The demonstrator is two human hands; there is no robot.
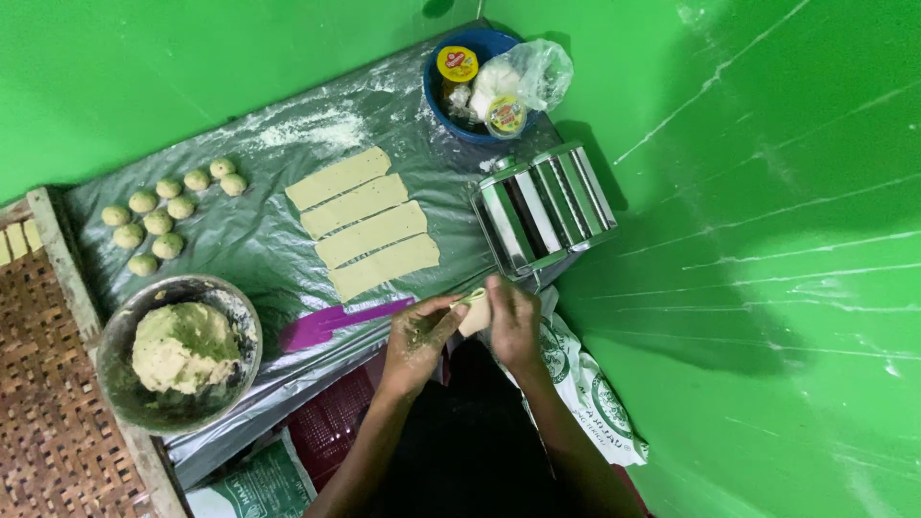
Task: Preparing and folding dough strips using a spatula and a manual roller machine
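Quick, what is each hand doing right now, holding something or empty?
Left hand: closed on the strip of dough, pinching its near end.
Right hand: closed on the same strip of dough, just below the metal pasta roller.

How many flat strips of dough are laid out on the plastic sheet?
4 dough strips, side by side mid-sheet. Pale pieces at the left edge may be more. Another piece sits in the hands.

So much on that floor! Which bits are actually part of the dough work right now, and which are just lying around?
In use:
- left hand and right hand, both on a dough piece
- metal roller machine
- four dough strips
- dough balls
- bowl of dough

Lying about:
- purple spatula
- blue bowl of jars and a bag
- woven tray
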